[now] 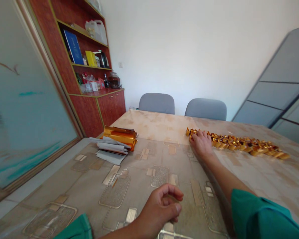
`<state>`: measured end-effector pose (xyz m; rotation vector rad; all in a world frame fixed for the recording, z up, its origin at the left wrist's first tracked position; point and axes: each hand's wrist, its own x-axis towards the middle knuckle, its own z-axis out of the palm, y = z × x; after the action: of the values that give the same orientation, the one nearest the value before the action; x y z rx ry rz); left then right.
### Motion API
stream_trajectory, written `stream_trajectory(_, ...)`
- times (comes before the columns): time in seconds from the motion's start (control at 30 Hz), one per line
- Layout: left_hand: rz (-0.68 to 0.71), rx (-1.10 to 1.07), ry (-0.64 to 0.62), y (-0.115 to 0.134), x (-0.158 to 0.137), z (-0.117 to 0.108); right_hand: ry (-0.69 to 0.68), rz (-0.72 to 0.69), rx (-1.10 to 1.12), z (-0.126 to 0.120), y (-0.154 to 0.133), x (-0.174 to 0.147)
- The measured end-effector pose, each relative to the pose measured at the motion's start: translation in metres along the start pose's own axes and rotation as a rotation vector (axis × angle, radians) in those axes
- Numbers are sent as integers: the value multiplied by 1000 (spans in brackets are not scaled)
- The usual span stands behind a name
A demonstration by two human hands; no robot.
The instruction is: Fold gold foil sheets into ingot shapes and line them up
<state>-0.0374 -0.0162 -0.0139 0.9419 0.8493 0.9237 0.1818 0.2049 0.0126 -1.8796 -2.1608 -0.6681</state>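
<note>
My right hand [202, 143] reaches to the near left end of a long row of folded gold foil-paper pieces [241, 143]. Its fingers are closed down on one gold piece there, which they partly cover. Close to me, my left hand [161, 207] hovers over the tablecloth with fingers loosely curled. A gap shows between its thumb and fingers, and nothing is visible in them. On the left of the table lies a curled stack of gold foil sheets [119, 133], with grey-white paper sheets [111, 151] fanned out beside it.
A patterned cover [139, 186] lies over the near part of the table. Beyond the far edge stand two grey chairs [156, 102] [205, 108]. A red-brown cabinet [109, 106] with filled shelves is at the back left, next to a frosted glass door [32, 109].
</note>
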Motion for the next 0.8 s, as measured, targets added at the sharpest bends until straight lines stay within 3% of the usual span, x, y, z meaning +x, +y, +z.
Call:
stream_trajectory(0.3,-14,16,11,5,2,3,79,29,125,17,6,6)
stream_trajectory(0.5,17,82,-29,5,0,4,183,89,355,-1,4,3)
stream_trajectory(0.57,101,246,0,14,-1,3,201,91,459,-12,1,-7)
stream_trajectory(0.67,351,584,116,46,2,-10,169,15,639,-30,-7,-38)
stream_trajectory(0.8,658,1384,185,115,15,-62,94,-77,837,-55,-20,-101)
